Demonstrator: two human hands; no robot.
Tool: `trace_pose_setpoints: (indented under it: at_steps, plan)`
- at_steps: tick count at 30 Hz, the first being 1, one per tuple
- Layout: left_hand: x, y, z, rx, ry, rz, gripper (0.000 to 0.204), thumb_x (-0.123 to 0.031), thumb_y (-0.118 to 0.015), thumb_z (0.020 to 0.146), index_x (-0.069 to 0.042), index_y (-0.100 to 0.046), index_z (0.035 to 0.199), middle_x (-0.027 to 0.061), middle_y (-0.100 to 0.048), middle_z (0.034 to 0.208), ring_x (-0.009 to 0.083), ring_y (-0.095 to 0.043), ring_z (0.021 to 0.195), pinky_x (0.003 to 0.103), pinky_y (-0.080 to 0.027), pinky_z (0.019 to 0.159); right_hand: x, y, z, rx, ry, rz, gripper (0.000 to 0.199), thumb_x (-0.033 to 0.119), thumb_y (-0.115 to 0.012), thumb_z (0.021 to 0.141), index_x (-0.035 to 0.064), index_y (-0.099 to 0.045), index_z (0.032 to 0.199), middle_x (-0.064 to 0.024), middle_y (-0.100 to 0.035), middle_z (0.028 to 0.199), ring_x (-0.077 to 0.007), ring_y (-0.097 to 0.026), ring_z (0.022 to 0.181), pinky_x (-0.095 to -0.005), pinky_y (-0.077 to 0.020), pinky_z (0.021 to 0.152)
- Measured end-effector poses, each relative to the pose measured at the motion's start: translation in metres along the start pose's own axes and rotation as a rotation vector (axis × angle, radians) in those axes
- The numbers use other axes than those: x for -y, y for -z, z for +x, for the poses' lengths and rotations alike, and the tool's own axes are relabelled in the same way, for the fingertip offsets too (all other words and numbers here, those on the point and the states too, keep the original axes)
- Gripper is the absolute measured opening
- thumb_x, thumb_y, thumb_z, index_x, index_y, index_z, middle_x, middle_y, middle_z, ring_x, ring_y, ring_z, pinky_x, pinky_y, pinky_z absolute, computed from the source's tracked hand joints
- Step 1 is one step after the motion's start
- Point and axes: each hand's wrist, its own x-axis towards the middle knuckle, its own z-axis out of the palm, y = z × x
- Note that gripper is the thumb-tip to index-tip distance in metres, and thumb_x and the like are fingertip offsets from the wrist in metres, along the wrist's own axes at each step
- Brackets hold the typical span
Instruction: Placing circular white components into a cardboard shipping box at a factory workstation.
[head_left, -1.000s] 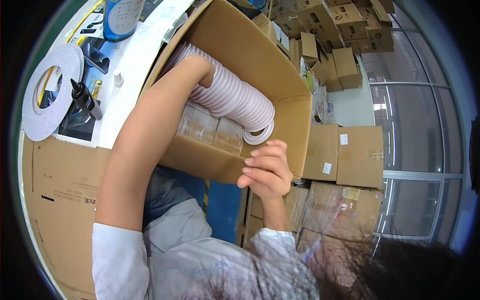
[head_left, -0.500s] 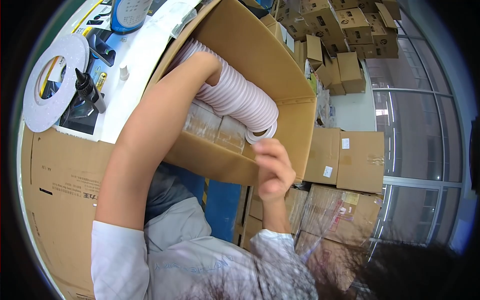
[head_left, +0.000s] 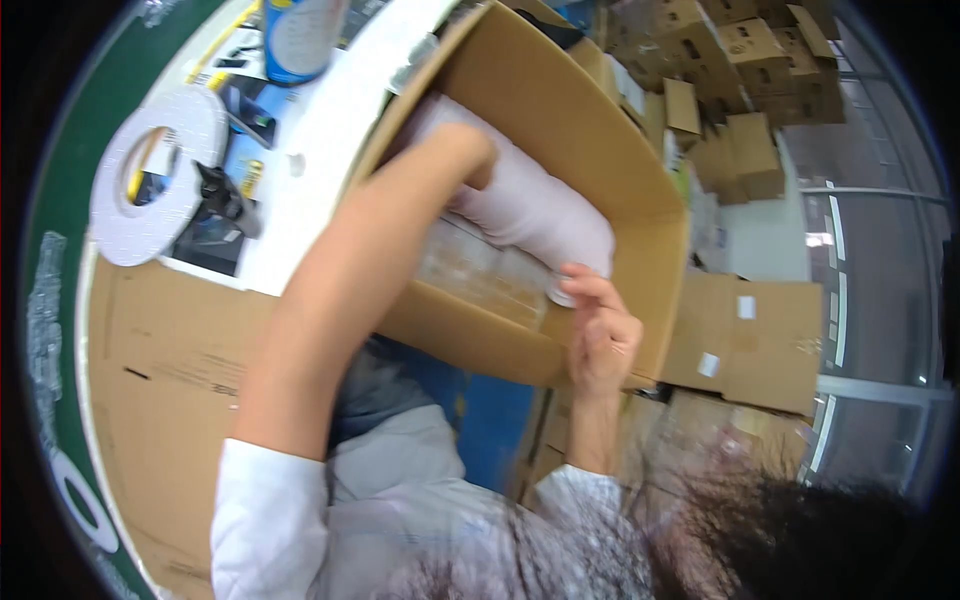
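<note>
A long row of thin pale pink-white rings (head_left: pixel 560 215) lies on its side in an open cardboard box (head_left: pixel 640 240); motion blur merges their edges. My left hand (head_left: pixel 472 152) is bent down over the row inside the box, its fingers hidden behind the wrist. At the row's near right end, one ring (head_left: pixel 561 291) leans with its hole showing. My right hand (head_left: pixel 605 335) is beside that ring, above the box's near edge. Its fingers are loosely curled and apart, fingertips close to the ring; whether they touch it I cannot tell.
Tape-covered cartons (head_left: pixel 478 270) lie beside the rings in the box. On the white table to the left are a large speckled ring (head_left: pixel 115 215), a black-tipped bottle (head_left: pixel 228 200) and a blue-and-white container (head_left: pixel 300 45). Stacked cartons (head_left: pixel 745 335) stand at the right.
The view has shifted, so the scene sits farther right and lower, and it is blurrier. My right hand's fingertips have come nearer the end ring. My left hand stays over the row.
</note>
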Motion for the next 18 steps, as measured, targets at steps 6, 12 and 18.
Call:
trace_pose_setpoints:
  at_steps: [6, 12, 18]
  plan:
    - [-0.159, 0.060, -0.080, 0.237, 0.095, 0.103, 0.031, -0.024, -0.057, 0.070, -0.008, -0.067, 0.094, 0.0104, -0.065, 0.096, 0.0249, -0.056, 0.088, 0.040, -0.042, 0.078, 0.044, -0.025, 0.020, -0.242, 0.180, -0.675, 0.055, 0.015, -0.077, 0.068, 0.0073, -0.061, 0.120, -0.0250, -0.037, 0.143, -0.0420, -0.038, 0.130, -0.0493, -0.0304, 0.107]
    - [-0.112, 0.055, -0.057, 0.340, 0.388, -0.188, 0.029, -0.018, -0.060, 0.073, -0.004, -0.070, 0.096, 0.0125, -0.068, 0.094, 0.0260, -0.062, 0.088, 0.038, -0.047, 0.076, 0.035, -0.004, -0.033, -0.347, 0.034, 0.374, 0.024, 0.019, -0.069, 0.077, 0.0138, -0.065, 0.101, -0.0096, -0.047, 0.122, -0.0316, -0.042, 0.112, -0.0442, -0.0353, 0.090]
    - [-0.021, 0.022, 0.005, 0.324, 0.592, 0.156, 0.022, -0.017, -0.060, 0.076, -0.005, -0.072, 0.090, 0.0175, -0.067, 0.099, 0.0315, -0.063, 0.096, 0.040, -0.049, 0.084, 0.105, -0.084, 0.009, -0.516, 0.304, 0.589, 0.010, 0.018, -0.063, 0.085, 0.0152, -0.062, 0.094, 0.0088, -0.053, 0.091, -0.0169, -0.044, 0.088, -0.0357, -0.0399, 0.066]
